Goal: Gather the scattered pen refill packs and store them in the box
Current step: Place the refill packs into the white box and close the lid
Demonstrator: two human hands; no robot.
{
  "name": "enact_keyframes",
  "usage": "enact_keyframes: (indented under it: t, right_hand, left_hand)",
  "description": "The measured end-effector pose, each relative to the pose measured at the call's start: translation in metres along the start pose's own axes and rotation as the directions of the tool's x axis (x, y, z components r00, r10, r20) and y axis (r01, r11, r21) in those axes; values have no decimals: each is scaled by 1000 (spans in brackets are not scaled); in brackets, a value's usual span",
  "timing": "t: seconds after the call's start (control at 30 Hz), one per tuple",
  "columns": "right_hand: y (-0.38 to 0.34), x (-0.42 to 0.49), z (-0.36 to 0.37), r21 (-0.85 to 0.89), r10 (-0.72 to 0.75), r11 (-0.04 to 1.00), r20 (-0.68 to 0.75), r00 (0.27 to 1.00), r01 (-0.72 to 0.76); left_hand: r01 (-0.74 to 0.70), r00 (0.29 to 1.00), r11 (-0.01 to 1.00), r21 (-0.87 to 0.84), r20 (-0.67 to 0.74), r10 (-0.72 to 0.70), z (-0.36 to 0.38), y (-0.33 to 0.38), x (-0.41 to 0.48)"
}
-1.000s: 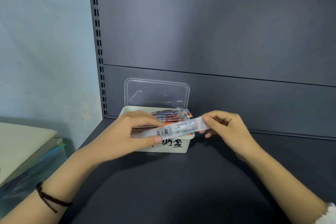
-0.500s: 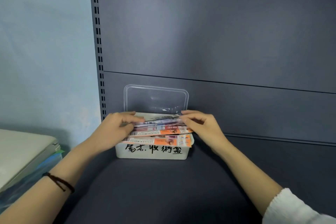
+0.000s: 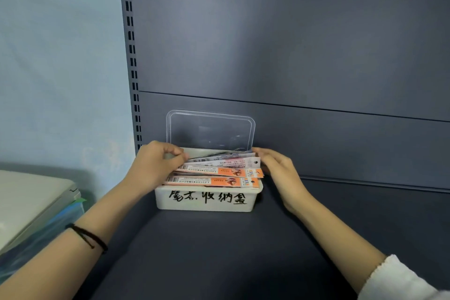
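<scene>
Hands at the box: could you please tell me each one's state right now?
Left hand: fingers curled on the packs' left ends; grip cannot be told.
Right hand: open, straight fingers touching the packs' right ends.

The scene is dimly and evenly lit, with a cool bluish cast. The wall (image 3: 60,56) at 10 o'clock is rendered brightest, and the back panel (image 3: 292,31) is seen to darken toward 3 o'clock. Soft shadows are cast across the shelf (image 3: 219,251) toward 6 o'clock and at the 4 o'clock corner of the box (image 3: 204,200). Faint reflections are carried by the clear lid (image 3: 210,129). The slotted upright (image 3: 132,61) at 11 o'clock is bowed by the wide lens. Fine print on the pen refill packs (image 3: 214,172) is smeared, and the sleeve (image 3: 399,277) at 5 o'clock is softened.
</scene>
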State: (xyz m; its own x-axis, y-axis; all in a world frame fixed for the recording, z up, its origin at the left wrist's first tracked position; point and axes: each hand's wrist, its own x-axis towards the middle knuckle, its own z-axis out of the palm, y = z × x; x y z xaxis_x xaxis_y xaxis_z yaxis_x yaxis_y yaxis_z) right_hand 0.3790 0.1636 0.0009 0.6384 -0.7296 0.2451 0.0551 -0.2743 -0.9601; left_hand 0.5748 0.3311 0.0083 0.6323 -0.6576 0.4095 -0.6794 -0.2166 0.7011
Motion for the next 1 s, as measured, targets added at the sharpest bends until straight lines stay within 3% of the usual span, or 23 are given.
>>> enact_keyframes:
  t: [0.17,0.27,0.33,0.43,0.5,0.57,0.7,0.83,0.9,1.0]
  right_hand:
    - [4,-5,0,-103,-35,994,34,999,38]
    - [5,-1,-8,-132,-47,990,-39,998,42]
    - [4,0,-12,-140,-29,990,1,1000,29]
    - [5,-2,-12,-169,39,986,134,990,-16]
    - [5,-6,-7,-197,56,980,211,976,-14]
    - [8,-8,-2,-211,35,977,249,968,19]
    - [5,-6,-2,-174,54,985,297,953,-2]
    - [9,1,-11,-76,36,997,88,995,-29]
    - [11,2,-15,-133,39,991,33,999,-34]
    - [10,-2,-15,-195,42,981,87,995,-24]
  left_hand:
    - [-22,998,998,-52,-56,19,-4,8,5]
    - [-127,987,992,-5,-100,126,-7,6,0]
    - [-216,973,976,13,-82,217,-12,2,-4]
    - [-414,900,907,79,185,395,-17,-5,-7]
    - [-492,842,844,214,363,398,-15,-8,-9]
    - [-527,816,801,283,433,384,-13,-9,-11]
    - [-477,833,848,230,425,353,-15,-6,-12]
    - [-408,851,904,125,410,328,-13,-16,-11]
    - [-323,898,946,29,324,297,-14,-22,-9]
    - [-148,955,984,-103,242,169,-14,-25,-9]
